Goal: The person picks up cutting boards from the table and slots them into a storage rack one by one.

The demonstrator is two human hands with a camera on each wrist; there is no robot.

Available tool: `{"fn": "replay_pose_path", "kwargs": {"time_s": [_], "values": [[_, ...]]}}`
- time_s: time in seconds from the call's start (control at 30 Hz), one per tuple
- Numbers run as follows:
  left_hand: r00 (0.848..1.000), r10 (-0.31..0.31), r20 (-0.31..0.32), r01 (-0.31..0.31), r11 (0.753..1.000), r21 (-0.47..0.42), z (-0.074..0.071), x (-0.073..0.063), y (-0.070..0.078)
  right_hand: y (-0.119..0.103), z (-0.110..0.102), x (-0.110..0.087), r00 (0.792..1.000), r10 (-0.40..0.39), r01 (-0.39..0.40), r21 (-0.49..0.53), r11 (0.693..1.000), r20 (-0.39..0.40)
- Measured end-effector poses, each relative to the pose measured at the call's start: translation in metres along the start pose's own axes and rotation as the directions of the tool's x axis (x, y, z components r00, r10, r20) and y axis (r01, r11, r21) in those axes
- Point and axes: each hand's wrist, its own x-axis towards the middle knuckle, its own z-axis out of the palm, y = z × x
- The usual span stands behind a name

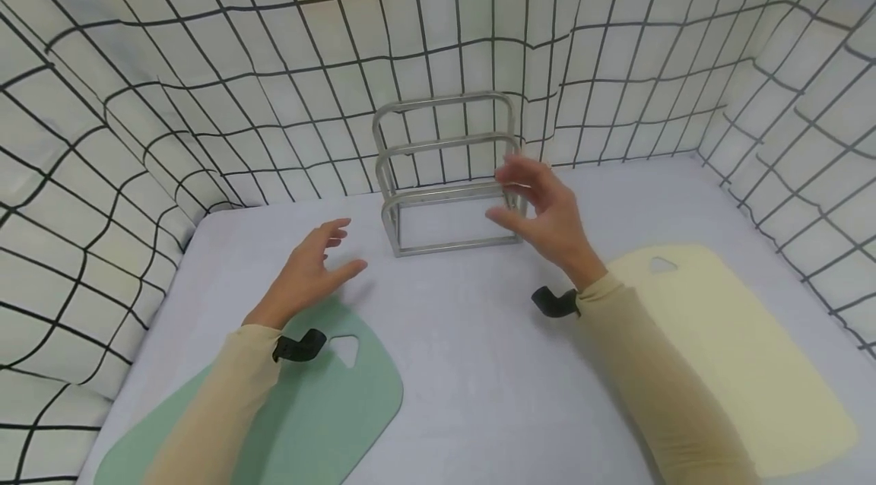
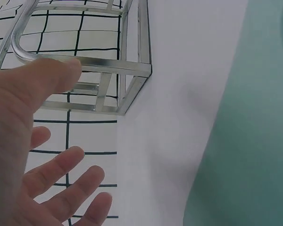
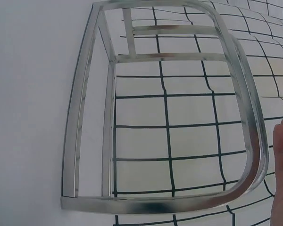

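Observation:
A silver metal rack with three upright arches (image 1: 452, 141) stands at the back middle of the white table. My right hand (image 1: 550, 219) is raised at the rack's right side, fingers bent loosely and thumb apart, holding nothing. Only its fingers (image 3: 282, 160) enter the right wrist view, beside the rounded corner of the rack (image 3: 122, 205). To the left of the rack hovers my left hand (image 1: 308, 272), empty, its fingers spread in the left wrist view. Below that hand and forearm lies a green cutting board (image 1: 322, 409) with a triangular hole. A pale yellow cutting board (image 1: 718, 348) lies flat at the right, partly behind my right forearm.
White cloth walls with a black grid (image 1: 308, 36) enclose the table (image 1: 465, 348) at the back and both sides. The rack stands close to the back wall. A black mount (image 1: 301, 346) sticks out from the left wrist, and another black mount (image 1: 554, 302) from the right.

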Motion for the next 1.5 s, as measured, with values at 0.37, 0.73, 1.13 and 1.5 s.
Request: {"fn": "replay_pose_path", "kwargs": {"time_s": [0.37,0.73,1.13,1.5], "values": [[0.996,-0.029,0.086,0.024,0.998,0.058,-0.012,-0.013,-0.009,-0.007,0.025,-0.008,0.992,-0.012,0.01,0.017,1.0,0.126],[0.991,-0.026,0.132,0.016,0.997,0.072,-0.015,-0.026,-0.023,-0.004,0.048,-0.025,0.968,-0.006,-0.007,0.05,0.999,0.251],[0.988,0.023,0.155,-0.034,0.997,0.067,-0.015,-0.033,-0.03,-0.006,0.069,-0.037,0.936,0.038,-0.063,0.061,0.996,0.349],[0.985,0.025,0.17,-0.043,0.994,0.103,-0.024,-0.043,-0.032,-0.006,0.092,-0.05,0.902,0.119,-0.189,0.132,0.973,0.414]]}}
